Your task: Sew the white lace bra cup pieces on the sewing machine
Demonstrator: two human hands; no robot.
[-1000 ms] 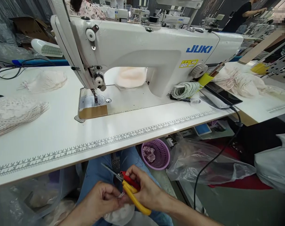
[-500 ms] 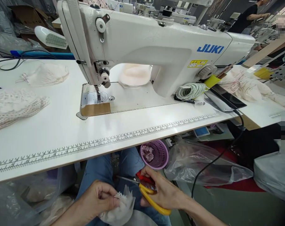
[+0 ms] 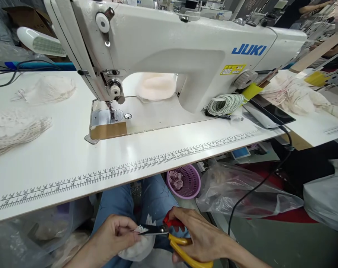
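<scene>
Over my lap, my left hand (image 3: 117,235) pinches the edge of a white piece of lacy, padded fabric (image 3: 139,248). Its lower part hangs below my fingers. My right hand (image 3: 198,236) grips scissors (image 3: 180,245) with one red and one yellow handle. The scissor blades are parted and reach left to the fabric edge, close to my left fingertips. Whether the blades touch the fabric, I cannot tell. Above, on the white table (image 3: 146,149), stands a white JUKI sewing machine (image 3: 169,44).
A printed ruler runs along the table's front edge. Lacy cream fabric pieces (image 3: 15,130) lie at the left. Below the table are a purple basket (image 3: 190,182) with scraps and a clear plastic bag (image 3: 238,193). A black cable (image 3: 249,191) hangs at the right.
The scissors have come down and their blades now extend over the fabric edge; before, they were above and apart from it. The view has shifted slightly.
</scene>
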